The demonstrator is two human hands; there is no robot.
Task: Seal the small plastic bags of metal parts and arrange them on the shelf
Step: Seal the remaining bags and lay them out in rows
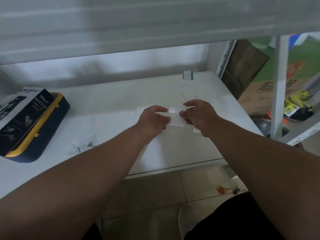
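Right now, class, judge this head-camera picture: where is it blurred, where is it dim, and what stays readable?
Head view: the upper shelf is smeared by blur; the clear bag between left hand and right hand nearly vanishes against the pale shelf; light is dim and soft; the spray bottle box lettering stays readable.

Both hands [174,116] pinch bag [175,116] (clear).

Storeroom: metal shelving [173,94], cardboard boxes [259,94].

Clear glossy plastic bag [175,116] over a smooth matt white shelf [107,104]; cardboard box [22,115].
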